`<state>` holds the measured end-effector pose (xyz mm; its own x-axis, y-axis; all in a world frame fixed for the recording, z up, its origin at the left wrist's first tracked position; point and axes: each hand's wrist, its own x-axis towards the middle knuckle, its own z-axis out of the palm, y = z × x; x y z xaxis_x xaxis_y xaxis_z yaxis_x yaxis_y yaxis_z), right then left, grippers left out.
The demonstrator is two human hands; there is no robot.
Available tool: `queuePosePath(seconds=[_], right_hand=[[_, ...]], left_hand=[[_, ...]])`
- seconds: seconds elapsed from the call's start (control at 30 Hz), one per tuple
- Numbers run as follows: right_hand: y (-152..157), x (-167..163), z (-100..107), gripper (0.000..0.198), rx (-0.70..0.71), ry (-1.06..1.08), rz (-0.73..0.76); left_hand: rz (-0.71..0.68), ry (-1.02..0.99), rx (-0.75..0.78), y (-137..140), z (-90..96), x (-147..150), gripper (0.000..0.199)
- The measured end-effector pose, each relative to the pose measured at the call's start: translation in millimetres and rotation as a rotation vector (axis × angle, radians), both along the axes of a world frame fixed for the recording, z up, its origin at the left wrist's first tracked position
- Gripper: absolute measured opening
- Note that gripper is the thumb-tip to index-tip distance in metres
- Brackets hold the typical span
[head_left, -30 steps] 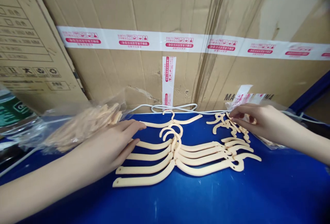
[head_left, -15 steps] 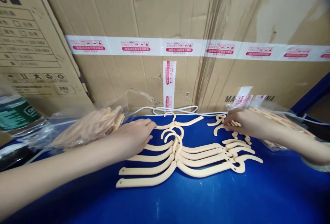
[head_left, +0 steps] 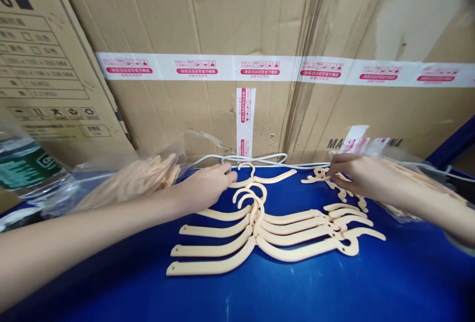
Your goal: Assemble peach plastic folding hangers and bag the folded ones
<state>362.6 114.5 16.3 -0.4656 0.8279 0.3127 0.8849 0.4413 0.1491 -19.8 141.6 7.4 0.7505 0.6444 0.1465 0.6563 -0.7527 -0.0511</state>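
Several cream plastic clothes hangers (head_left: 297,254) lie overlapped in a row, hooks towards the middle. Short curved end pieces (head_left: 365,233) sit at their right ends. Behind them is one more hanger (head_left: 276,179), its right end bare. My left hand (head_left: 213,183) is closed over that hanger's left arm, whose end it hides. To the right, my right hand (head_left: 351,172) is closed with fingertips down at a small pile of curved hanger pieces (head_left: 340,192). It pinches one of these pieces, partly hidden by the fingers.
Clear bags of hanger parts lie at left (head_left: 129,178) and right, the right bag (head_left: 408,163) partly behind my forearm. A water bottle (head_left: 29,163) stands far left. A white cable (head_left: 211,158) runs along the foot of large cardboard boxes (head_left: 166,114) behind the blue table (head_left: 278,292).
My left hand has slid a little to the right along the back hanger. My right hand's fingers have closed in on the pile, and one curved piece there has shifted.
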Motion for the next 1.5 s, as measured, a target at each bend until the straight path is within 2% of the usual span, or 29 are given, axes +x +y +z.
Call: queuePosePath(seconds=[0.13, 0.23, 0.37, 0.47, 0.53, 0.63, 0.77, 0.9, 1.03, 1.13, 1.27, 1.37, 1.5], right_hand=[[-3, -3, 15, 0.028, -0.006, 0.187, 0.053], [-7, -7, 23, 0.028, 0.004, 0.369, 0.032], [-14, -13, 30, 0.041, -0.030, 0.607, 0.014], [-23, -23, 32, 0.040, -0.120, 0.777, -0.002], [-32, -33, 31, 0.034, -0.214, 0.982, -0.031], [-49, -51, 25, 0.035, -0.356, 1.268, -0.022], [-73, -66, 12, 0.029, -0.519, 1.387, -0.002], [-91, -69, -3, 0.024, -0.608, 1.556, -0.010], [-100, -72, -15, 0.025, -0.629, 1.634, -0.035], [-102, -75, -18, 0.027, -0.629, 1.625, -0.076], [-105, -77, -15, 0.027, -0.710, 1.683, -0.091], [-107, -77, -14, 0.024, -0.805, 1.745, -0.064], [-108, -77, -14, 0.020, -0.935, 1.794, -0.106]], left_hand=[[0.024, 0.049, 0.005, -3, 13.8, 4, 0.023], [0.050, 0.043, 0.028, -5, 34.1, 6, 0.021], [0.079, 0.017, 0.089, -8, 59.7, 2, 0.022], [0.072, -0.005, 0.143, -16, 68.4, -6, 0.022], [0.057, -0.027, 0.185, -28, 69.1, -13, 0.021], [0.006, -0.072, 0.268, -53, 64.8, -23, 0.022], [-0.042, -0.169, 0.371, -82, 49.9, -31, 0.024], [-0.032, -0.329, 0.227, -98, 25.3, -36, 0.021], [-0.017, -0.449, 0.039, -104, 2.2, -36, 0.026], [-0.022, -0.536, -0.035, -103, -9.4, -33, 0.027], [-0.009, -0.635, -0.007, -100, -20.9, -32, 0.024], [-0.002, -0.654, 0.006, -98, -27.3, -32, 0.023], [-0.005, -0.673, -0.003, -98, -31.2, -33, 0.024]])
